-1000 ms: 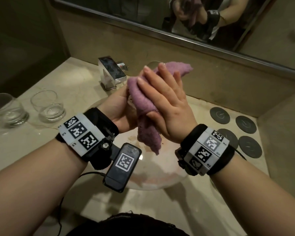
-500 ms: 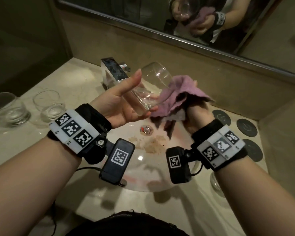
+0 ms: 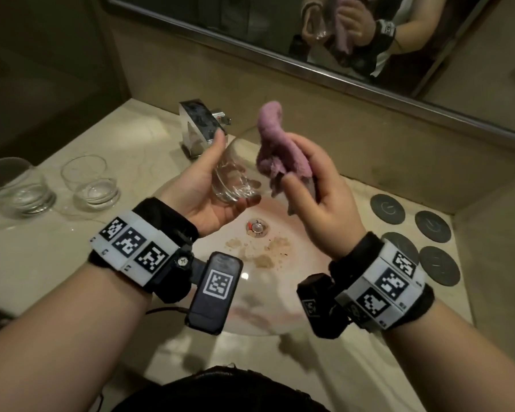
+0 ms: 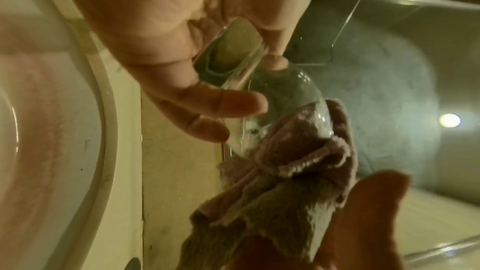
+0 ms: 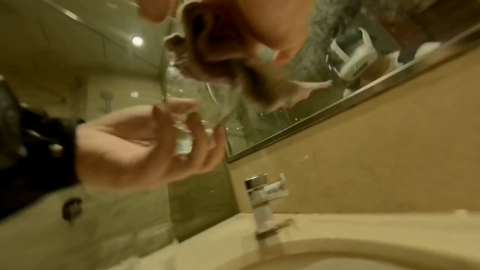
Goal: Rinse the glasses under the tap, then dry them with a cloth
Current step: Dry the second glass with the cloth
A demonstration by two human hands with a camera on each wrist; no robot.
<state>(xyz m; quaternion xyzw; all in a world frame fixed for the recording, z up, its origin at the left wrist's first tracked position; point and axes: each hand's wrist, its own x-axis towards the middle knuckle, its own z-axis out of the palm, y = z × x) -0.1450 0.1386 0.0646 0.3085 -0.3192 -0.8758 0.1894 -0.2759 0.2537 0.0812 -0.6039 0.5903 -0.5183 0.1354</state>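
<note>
My left hand [image 3: 208, 185] grips a clear round glass [image 3: 235, 179] by its thick base, tilted with the mouth toward the mirror, above the sink. My right hand [image 3: 318, 191] holds a bunched purple cloth [image 3: 277, 150] against the glass's right side, one end sticking up. In the left wrist view the cloth [image 4: 293, 174] touches the glass [image 4: 285, 98] near its rim. The right wrist view shows the left hand [image 5: 145, 143] curled round the glass [image 5: 192, 122], with the cloth [image 5: 213, 56] above it. Two more glasses [image 3: 18, 188] [image 3: 91, 182] stand upright on the counter at left.
A chrome tap [image 3: 199, 126] stands behind the round sink basin [image 3: 280, 316], which has brown specks near the drain [image 3: 257, 228]. Several dark round coasters [image 3: 428, 230] lie on the counter at right. A mirror [image 3: 339, 34] runs along the back wall.
A second ago both hands wrapped the cloth round the glass. The right hand then drew the cloth off to the right, baring the glass, and now holds it bunched beside it.
</note>
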